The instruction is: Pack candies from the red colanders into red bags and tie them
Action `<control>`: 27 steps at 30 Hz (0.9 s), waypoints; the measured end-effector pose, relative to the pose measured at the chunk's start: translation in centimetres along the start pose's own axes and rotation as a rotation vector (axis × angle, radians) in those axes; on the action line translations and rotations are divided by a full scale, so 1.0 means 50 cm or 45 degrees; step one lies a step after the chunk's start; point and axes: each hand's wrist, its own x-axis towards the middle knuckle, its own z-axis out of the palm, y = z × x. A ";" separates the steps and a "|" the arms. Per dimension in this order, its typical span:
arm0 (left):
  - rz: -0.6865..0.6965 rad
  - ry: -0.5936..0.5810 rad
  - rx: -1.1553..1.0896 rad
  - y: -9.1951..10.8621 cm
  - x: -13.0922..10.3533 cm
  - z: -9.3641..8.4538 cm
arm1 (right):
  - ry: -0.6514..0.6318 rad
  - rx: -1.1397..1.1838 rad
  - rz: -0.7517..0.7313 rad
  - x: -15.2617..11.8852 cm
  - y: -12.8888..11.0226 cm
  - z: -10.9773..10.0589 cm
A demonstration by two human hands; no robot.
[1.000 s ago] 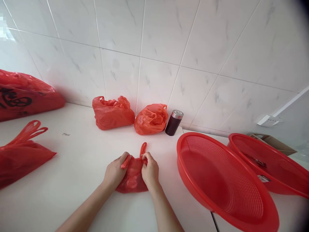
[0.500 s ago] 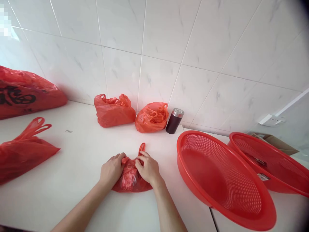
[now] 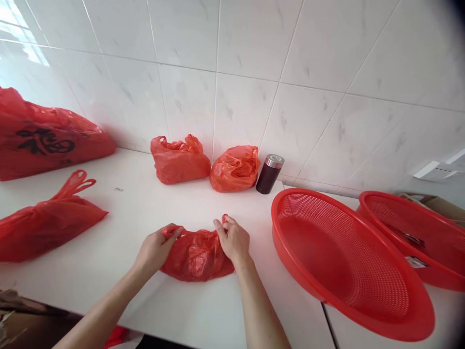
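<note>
Head view: red bag (image 3: 198, 261) is lying at lower centre of the frame, on the counter (image 3: 138, 208). Left hand (image 3: 154, 249): fingers are pinching the left handle (image 3: 168, 231). Right hand (image 3: 234, 240): fingers are pinching the right handle (image 3: 224, 217), partly covering it. Risks, my guess: hard outward pulling could be tearing the thin-looking film or slipping a handle free; uneven pulling could be tipping the bag and shifting whatever is bulging inside. Film is obscuring contents, can't tell what. Long axis is running left to right, roughly level; gathered top edge is pointing up the frame.
</note>
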 end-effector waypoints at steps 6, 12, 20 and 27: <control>-0.124 0.107 -0.389 -0.010 -0.025 -0.044 | 0.037 -0.091 0.110 0.008 -0.014 0.010; -0.168 -0.022 -0.474 -0.027 -0.016 -0.081 | 0.125 0.020 0.062 0.004 -0.001 0.015; 0.670 0.236 0.246 0.114 0.010 -0.010 | 0.458 0.482 -0.411 -0.017 -0.019 0.000; 0.465 -0.281 0.226 0.142 0.046 -0.047 | 0.640 0.801 -0.155 -0.024 -0.018 -0.023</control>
